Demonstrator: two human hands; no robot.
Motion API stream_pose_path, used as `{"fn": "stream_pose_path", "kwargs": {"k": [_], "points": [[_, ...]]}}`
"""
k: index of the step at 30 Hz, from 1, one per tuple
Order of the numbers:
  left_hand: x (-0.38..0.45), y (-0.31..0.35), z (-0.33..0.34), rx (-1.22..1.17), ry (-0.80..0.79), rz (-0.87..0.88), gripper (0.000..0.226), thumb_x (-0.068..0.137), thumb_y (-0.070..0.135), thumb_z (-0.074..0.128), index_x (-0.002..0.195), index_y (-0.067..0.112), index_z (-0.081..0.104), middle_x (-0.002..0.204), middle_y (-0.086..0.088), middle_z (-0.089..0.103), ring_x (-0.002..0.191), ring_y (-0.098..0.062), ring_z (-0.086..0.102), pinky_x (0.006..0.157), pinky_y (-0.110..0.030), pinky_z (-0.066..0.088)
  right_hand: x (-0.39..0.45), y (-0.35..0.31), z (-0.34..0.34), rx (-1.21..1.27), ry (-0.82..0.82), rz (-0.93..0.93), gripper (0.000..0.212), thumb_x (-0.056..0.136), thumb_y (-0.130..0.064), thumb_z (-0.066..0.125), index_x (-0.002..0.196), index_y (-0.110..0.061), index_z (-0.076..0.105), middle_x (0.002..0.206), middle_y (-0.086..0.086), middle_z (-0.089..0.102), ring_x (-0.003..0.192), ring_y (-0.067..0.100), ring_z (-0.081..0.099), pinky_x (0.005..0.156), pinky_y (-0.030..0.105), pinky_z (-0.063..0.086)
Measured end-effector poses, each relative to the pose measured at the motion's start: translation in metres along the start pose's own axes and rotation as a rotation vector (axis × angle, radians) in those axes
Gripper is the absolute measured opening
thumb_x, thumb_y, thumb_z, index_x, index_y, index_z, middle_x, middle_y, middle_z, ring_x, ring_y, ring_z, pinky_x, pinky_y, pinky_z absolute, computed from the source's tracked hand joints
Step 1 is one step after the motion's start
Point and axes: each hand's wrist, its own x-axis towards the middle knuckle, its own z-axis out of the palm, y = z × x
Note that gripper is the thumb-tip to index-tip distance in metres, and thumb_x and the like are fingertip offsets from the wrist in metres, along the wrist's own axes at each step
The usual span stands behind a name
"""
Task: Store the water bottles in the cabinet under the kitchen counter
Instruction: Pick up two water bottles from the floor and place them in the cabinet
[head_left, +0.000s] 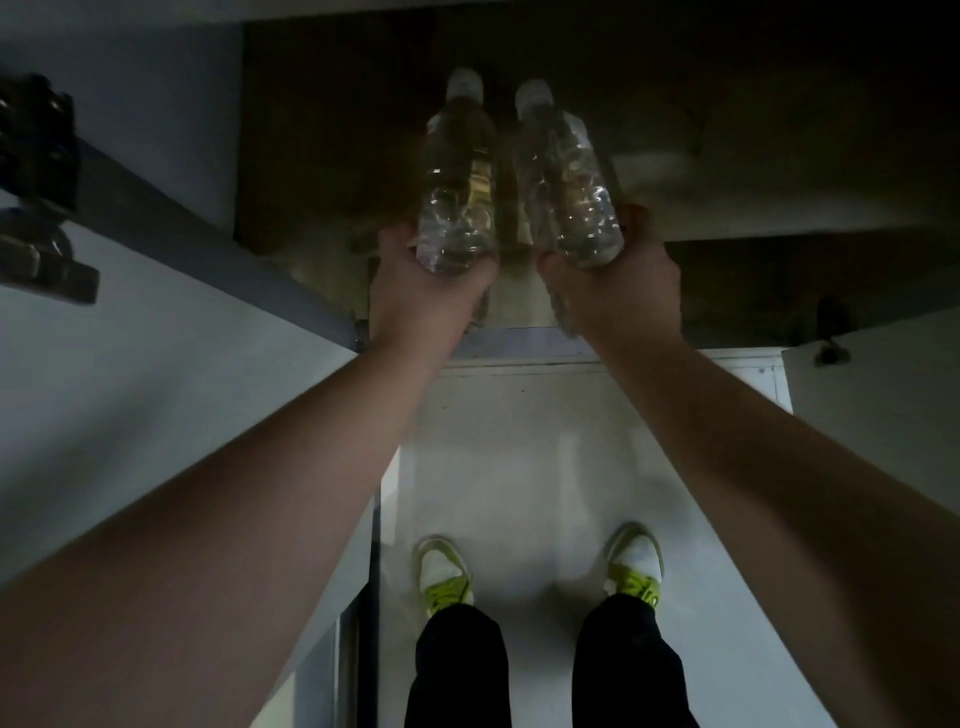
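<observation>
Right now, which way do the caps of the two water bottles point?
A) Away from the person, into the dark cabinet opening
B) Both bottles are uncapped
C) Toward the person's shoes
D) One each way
A: the left hand and right hand each grip a bottle's base, so the left bottle and right bottle aim their white caps into the cabinet.

Dark cabinet, little to make out
My cabinet interior (332, 130) is too dim to read; my left door (156, 364) runs off-frame.

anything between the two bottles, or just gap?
Head view: nothing between them. The left bottle and right bottle are apart; through the narrow gap only the dark cabinet interior shows.
</observation>
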Motion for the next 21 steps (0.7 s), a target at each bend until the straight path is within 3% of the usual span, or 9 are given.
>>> {"fn": "stream_pose_path", "kwargs": {"k": [4, 8, 11, 15, 18, 21], "points": [[0.000, -0.002, 0.002, 0.088, 0.072, 0.108, 0.070, 0.064, 0.052, 0.078, 0.123, 0.025, 0.052, 0.107, 0.009, 0.064, 0.105, -0.018, 0.062, 0.088, -0.042, 0.055, 0.005, -0.004, 0.008, -0.062, 0.077, -0.064, 0.063, 0.064, -0.055, 0.066, 0.118, -0.024, 0.054, 0.104, -0.003, 0.067, 0.093, 0.021, 0.064, 0.082, 0.040, 0.056], [0.003, -0.005, 0.005, 0.105, 0.077, 0.133, 0.076, 0.058, 0.070, 0.068, 0.122, 0.030, 0.056, 0.118, 0.002, 0.064, 0.112, -0.022, 0.059, 0.090, -0.044, 0.055, 0.011, -0.006, 0.013, -0.084, 0.094, -0.136, 0.061, 0.064, -0.061, 0.059, 0.111, -0.022, 0.059, 0.099, -0.004, 0.068, 0.091, 0.020, 0.065, 0.080, 0.042, 0.056], [0.001, 0.002, 0.006, 0.097, 0.048, 0.129, 0.081, 0.066, 0.070, 0.063, 0.134, 0.029, 0.046, 0.128, -0.003, 0.056, 0.115, -0.023, 0.058, 0.093, -0.044, 0.054, 0.021, -0.009, 0.012, -0.074, 0.071, -0.161, 0.055, 0.072, -0.054, 0.068, 0.114, -0.021, 0.056, 0.104, -0.004, 0.066, 0.095, 0.018, 0.064, 0.083, 0.040, 0.056], [0.006, 0.005, 0.009, 0.154, -0.007, 0.174, 0.077, 0.089, 0.050, 0.062, 0.152, 0.028, 0.024, 0.145, -0.009, 0.036, 0.133, -0.029, 0.039, 0.093, -0.032, 0.039, 0.038, -0.014, 0.014, -0.101, 0.073, -0.226, 0.065, 0.076, -0.055, 0.067, 0.126, -0.018, 0.050, 0.110, -0.001, 0.065, 0.097, 0.016, 0.065, 0.081, 0.035, 0.057], [0.011, 0.003, 0.005, 0.183, -0.102, 0.178, 0.095, 0.080, 0.055, 0.070, 0.154, 0.032, 0.015, 0.153, -0.007, 0.027, 0.142, -0.030, 0.027, 0.105, -0.039, 0.034, 0.042, -0.015, 0.013, -0.139, 0.016, -0.270, 0.065, 0.083, -0.056, 0.061, 0.131, -0.016, 0.047, 0.114, 0.001, 0.064, 0.100, 0.016, 0.064, 0.080, 0.027, 0.054], [0.012, -0.006, -0.004, 0.312, -0.191, 0.291, 0.111, 0.070, 0.053, 0.079, 0.154, 0.031, 0.011, 0.156, -0.002, 0.028, 0.145, -0.027, 0.021, 0.107, -0.039, 0.028, 0.031, -0.010, 0.001, 0.015, -0.132, -0.290, 0.064, 0.084, -0.047, 0.065, 0.137, -0.021, 0.040, 0.126, -0.003, 0.056, 0.115, 0.014, 0.056, 0.095, 0.035, 0.050]]}}
